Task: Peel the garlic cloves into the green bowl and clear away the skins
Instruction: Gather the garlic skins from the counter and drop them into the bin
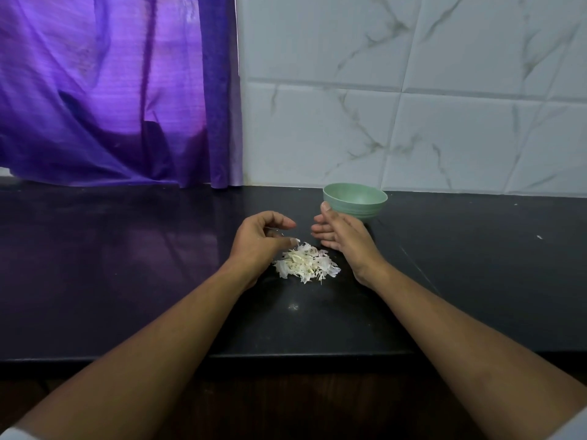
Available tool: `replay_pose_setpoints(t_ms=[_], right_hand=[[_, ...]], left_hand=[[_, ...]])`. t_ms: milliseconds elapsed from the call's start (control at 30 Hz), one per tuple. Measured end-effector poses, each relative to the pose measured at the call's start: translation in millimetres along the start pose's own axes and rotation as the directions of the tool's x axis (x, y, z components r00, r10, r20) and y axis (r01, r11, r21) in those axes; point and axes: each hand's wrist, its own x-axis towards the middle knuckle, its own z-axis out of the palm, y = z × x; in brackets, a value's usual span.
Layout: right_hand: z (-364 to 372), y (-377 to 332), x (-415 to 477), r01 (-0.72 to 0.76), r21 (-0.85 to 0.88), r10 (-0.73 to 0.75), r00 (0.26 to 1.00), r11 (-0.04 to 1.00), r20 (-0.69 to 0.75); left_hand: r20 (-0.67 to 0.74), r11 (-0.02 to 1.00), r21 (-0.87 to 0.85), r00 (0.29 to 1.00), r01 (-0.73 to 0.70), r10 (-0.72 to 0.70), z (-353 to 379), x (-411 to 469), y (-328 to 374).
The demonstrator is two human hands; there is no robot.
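One skin pile (306,265), one green bowl (357,203), left hand (257,241) loosely cupped, right hand (344,238) straight-fingered

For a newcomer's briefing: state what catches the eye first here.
The purple curtain fills the upper left. A white pile of skins lies on the black counter between the cupped left hand and the open right hand. The green bowl stands behind the right hand, by the tiled wall.

Black countertop (127,265): garlic skins (306,264) heaped between the hands, green bowl (355,201) just beyond the right hand.
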Motion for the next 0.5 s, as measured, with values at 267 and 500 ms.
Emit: replay_pose_setpoints(t_ms=[267, 500], right_hand=[[-0.8, -0.1, 0.4, 0.003, 0.03, -0.003, 1.0, 1.0, 0.001], [-0.6, 0.5, 3.1, -0.007, 0.02, 0.007, 1.0, 1.0, 0.004]], left_hand=[[-0.006, 0.997, -0.02, 0.997, -0.078, 0.078, 0.5, 0.9, 0.4], [-0.016, 0.994, -0.006, 0.994, -0.106, 0.106, -0.2, 0.5, 0.2]])
